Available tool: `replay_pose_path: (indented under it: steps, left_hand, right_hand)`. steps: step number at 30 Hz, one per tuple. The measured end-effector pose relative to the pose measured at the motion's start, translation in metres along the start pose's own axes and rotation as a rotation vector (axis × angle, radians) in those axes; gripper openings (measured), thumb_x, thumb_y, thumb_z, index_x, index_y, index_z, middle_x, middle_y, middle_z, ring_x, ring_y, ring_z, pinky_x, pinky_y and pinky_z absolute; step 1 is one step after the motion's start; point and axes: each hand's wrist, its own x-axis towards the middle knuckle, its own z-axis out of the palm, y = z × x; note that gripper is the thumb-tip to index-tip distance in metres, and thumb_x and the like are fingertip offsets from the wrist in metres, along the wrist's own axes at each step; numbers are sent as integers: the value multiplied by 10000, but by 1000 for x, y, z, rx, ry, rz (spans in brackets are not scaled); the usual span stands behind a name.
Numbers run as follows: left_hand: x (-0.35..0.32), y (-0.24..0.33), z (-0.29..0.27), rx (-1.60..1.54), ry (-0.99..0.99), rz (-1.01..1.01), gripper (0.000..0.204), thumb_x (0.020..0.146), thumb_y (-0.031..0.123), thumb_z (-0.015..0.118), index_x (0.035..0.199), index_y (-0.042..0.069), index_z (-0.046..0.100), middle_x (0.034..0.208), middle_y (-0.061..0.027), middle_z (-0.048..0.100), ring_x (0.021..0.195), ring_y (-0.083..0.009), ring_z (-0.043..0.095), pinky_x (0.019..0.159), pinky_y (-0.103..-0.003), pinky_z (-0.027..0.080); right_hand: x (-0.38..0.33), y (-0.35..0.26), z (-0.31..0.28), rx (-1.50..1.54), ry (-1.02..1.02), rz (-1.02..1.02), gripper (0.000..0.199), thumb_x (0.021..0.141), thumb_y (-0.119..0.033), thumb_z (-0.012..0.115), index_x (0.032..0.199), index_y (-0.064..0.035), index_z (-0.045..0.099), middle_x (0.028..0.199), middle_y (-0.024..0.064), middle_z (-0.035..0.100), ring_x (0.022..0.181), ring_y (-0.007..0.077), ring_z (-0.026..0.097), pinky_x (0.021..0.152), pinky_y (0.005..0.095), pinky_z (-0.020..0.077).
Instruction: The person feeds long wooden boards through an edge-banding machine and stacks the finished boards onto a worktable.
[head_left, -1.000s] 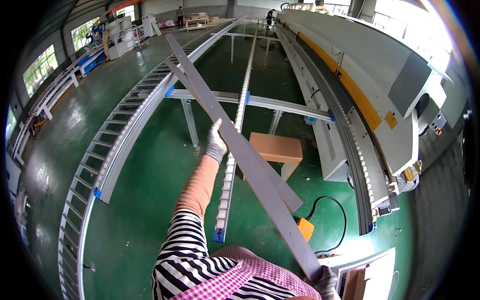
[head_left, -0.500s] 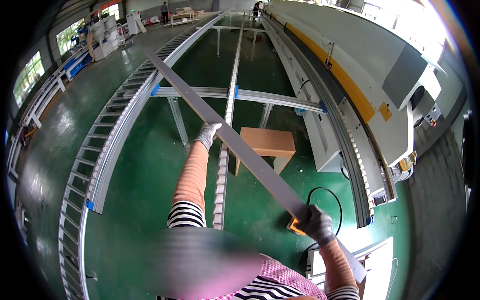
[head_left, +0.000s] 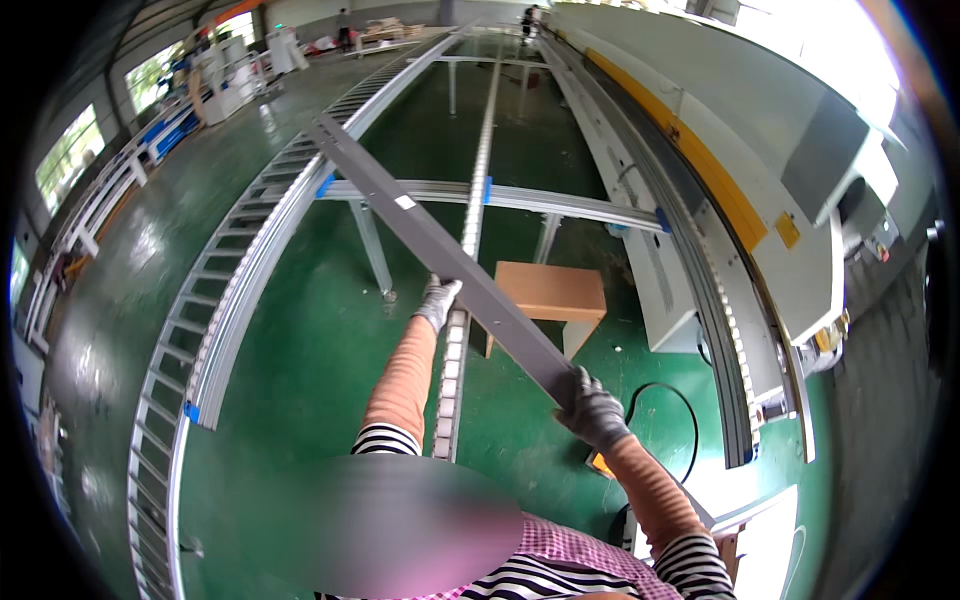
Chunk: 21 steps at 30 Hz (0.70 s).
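Note:
A long, narrow grey board (head_left: pixel 490 305) slants across the view, from the left roller rail down to the lower right. It has small holes and a white label near its far end. My left hand (head_left: pixel 438 300), in a grey-white glove, is closed on the board's left edge around its middle. Farther down, my right hand (head_left: pixel 594 410), in a darker grey glove, grips it with the fingers over the edge. My right forearm hides part of the board's near end. The board passes above the middle roller rail (head_left: pixel 452 372); I cannot tell whether they touch.
A ladder-like roller conveyor (head_left: pixel 205 275) runs along the left. A large white machine with a yellow stripe (head_left: pixel 725 190) lines the right. Beneath the board stands a small wooden stool (head_left: pixel 555 290). A black cable (head_left: pixel 690 420) loops over the green floor. People stand far back.
The board has turned to show more of its face, and the white label has come into sight. My right hand has moved up and left; my left hand sits slightly lower and farther right.

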Motion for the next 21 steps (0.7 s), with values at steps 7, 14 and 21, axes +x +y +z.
replay_pose_path:
  steps: [7, 14, 21]
  left_hand:
    - [-10, 10, -51, -247, 21, -172, 624, 808, 138, 703, 1354, 78, 406, 1275, -101, 523, 1070, -239, 542, 898, -462, 462]
    - [-61, 36, 34, 888, 143, -112, 1067, 714, 370, 793, 1475, 12, 137, 1422, -274, 347, 1238, -354, 478, 1040, -413, 432]
    - [-115, 36, 6, 904, 146, -46, 993, 779, 645, 610, 1491, 99, 185, 1422, -317, 309, 1249, -418, 443, 1025, -458, 418]
  right_hand:
    - [10, -81, 13, 231, -63, 113, 696, 704, -386, 728, 1279, -112, 448, 1368, 192, 356, 1316, 391, 298, 940, 648, 374]
    - [-44, -9, 47, 174, 11, -470, 970, 635, -574, 726, 1424, -135, 373, 1510, 263, 198, 1417, 437, 130, 1064, 685, 80]
    - [-148, 245, 14, -30, 715, 58, 761, 711, -434, 689, 1359, -129, 434, 1367, 185, 408, 1312, 393, 336, 1064, 633, 209]
